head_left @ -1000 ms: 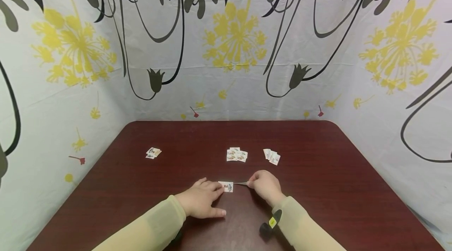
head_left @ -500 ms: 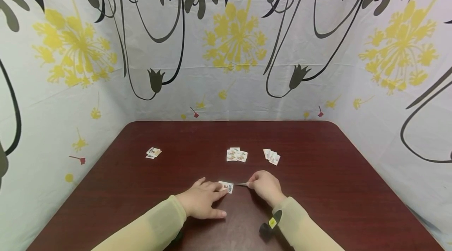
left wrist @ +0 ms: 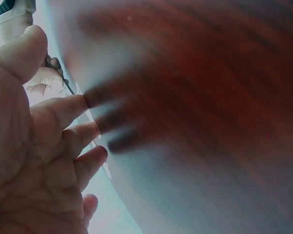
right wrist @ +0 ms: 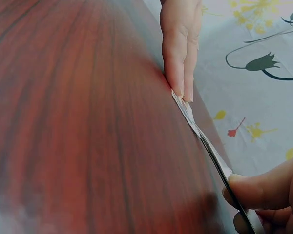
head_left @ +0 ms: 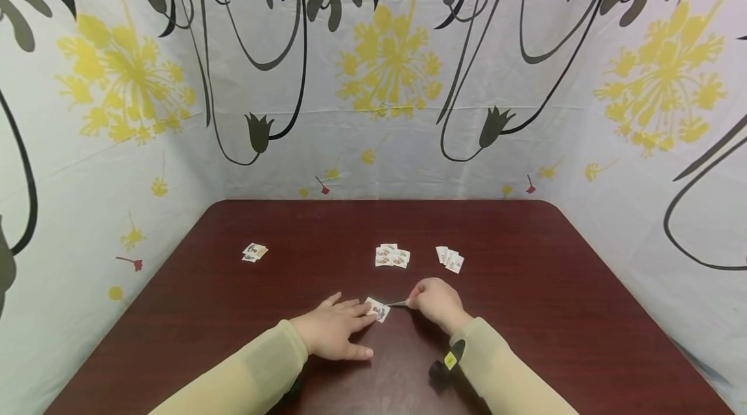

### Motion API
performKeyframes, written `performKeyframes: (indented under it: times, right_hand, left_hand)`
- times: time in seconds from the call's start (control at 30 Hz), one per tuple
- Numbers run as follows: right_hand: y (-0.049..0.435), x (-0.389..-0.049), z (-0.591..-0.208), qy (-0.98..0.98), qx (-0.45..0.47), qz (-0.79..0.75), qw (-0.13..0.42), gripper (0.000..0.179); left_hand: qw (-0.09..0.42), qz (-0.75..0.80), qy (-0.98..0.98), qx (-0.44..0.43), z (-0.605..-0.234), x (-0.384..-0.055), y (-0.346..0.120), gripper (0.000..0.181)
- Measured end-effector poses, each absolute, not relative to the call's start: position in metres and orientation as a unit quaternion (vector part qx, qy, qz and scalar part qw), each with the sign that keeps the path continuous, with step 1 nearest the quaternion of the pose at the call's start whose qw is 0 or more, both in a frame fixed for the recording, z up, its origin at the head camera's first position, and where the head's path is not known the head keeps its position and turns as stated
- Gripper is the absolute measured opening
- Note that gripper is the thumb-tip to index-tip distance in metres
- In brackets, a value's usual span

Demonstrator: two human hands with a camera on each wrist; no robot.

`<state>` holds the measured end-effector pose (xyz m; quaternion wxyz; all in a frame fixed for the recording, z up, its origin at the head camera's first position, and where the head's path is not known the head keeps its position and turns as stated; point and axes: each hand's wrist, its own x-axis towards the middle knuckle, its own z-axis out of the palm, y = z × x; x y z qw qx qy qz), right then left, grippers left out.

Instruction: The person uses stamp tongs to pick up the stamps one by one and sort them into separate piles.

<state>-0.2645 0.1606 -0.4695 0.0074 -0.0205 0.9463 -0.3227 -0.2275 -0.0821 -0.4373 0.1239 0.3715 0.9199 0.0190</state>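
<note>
In the head view, a small white picture card (head_left: 378, 310) lies tilted on the dark red table. My left hand (head_left: 338, 329) is spread flat, its fingertips resting on the card's left part and hiding some of it. The left wrist view shows these fingers (left wrist: 88, 131) straight, reaching down to the card. From the other side, my right hand (head_left: 438, 305) pinches thin metal tweezers (head_left: 399, 303) between thumb and fingers. Their tip is right at the card's right edge. In the right wrist view the tweezers (right wrist: 217, 163) point along the tabletop to the card (right wrist: 183, 109).
Farther back on the table (head_left: 327, 227) lie three groups of similar cards: a left group (head_left: 254, 252), a middle group (head_left: 391, 256) and a right group (head_left: 450, 259). A patterned cloth (head_left: 385, 155) hangs behind and at both sides.
The card under my left fingertips has turned clockwise and shifted slightly right. The tweezers stay at its edge, and both hands have hardly moved.
</note>
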Motion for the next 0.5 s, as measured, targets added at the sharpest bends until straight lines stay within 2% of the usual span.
performKeyframes:
  times: [0.5]
  right_hand:
    - [0.165, -0.251, -0.469, 0.941, -0.009, -0.338, 0.003, 0.012]
  left_hand:
    - [0.129, 0.022, 0.917, 0.376, -0.439, -0.226, -0.078, 0.079]
